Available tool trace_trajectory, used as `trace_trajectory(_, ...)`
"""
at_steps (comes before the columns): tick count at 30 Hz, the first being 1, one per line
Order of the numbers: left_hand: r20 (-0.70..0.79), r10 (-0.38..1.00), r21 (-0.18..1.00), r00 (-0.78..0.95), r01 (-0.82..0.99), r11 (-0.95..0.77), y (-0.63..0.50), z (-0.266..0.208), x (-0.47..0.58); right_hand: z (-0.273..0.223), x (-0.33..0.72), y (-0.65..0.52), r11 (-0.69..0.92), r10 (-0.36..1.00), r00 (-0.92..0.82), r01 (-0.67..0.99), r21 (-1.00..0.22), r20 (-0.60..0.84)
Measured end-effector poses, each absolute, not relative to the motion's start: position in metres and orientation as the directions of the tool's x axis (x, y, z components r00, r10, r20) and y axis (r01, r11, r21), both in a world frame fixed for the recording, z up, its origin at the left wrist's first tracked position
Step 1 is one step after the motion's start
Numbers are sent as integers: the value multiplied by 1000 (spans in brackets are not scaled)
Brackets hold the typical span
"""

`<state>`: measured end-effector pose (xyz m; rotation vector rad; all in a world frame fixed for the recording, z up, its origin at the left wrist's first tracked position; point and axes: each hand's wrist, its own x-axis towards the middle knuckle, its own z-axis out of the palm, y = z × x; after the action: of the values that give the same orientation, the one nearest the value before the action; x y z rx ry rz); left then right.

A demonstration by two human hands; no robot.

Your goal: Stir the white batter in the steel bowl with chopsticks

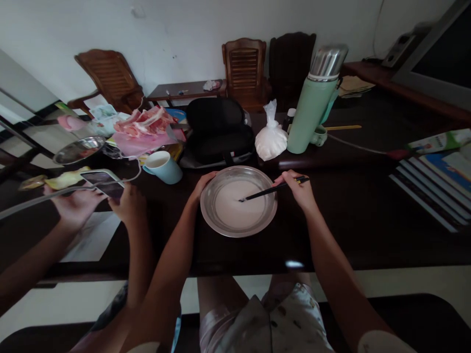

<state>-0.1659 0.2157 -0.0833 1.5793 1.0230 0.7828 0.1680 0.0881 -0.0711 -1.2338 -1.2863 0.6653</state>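
Observation:
In front of me a wide steel bowl (207, 206) stands on the dark table, holding a pale, milky batter-like liquid (235, 213). My left hand (202, 186) grips the bowl's left rim; some of its fingers are hidden behind the edge. A pair of black chopsticks (263, 191) is held in my right hand (299, 189) at the bowl's right side, slanting down so that their tips dip into the liquid. Just beyond the bowl sits a knotted clear bag of white powder (271, 139).
At left, another person's hands (130, 203) hold a phone (105, 182) with a white cable. A light-blue mug (164, 167), black case (219, 132), raw meat (145, 122) and metal basin (79, 149) lie behind. A green thermos (311, 113) stands back right; stacked books (434, 189) lie far right.

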Motion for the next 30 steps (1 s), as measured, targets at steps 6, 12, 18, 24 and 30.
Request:
trace_trajectory(6, -80, 896, 995, 437, 89, 45, 235, -108, -115, -71, 160, 87, 294, 948, 49, 245, -924, 314)
trace_trajectory(12, -53, 892, 996, 450, 92, 13, 236, -110, -126, -74, 164, 90, 286, 929, 158, 269, -920, 335)
trace_trajectory(18, -75, 896, 996, 438, 69, 49, 234, -109, -122, -69, 165, 87, 245, 946, 176, 169, -955, 274)
trace_trajectory(24, -123, 906, 992, 405, 53, 111, 234, -108, -122, -68, 157, 86, 286, 951, 43, 250, -925, 306)
trace_trajectory(30, -45, 907, 993, 419, 117, -5, 234, -109, -133, -70, 170, 87, 266, 928, 201, 232, -936, 314)
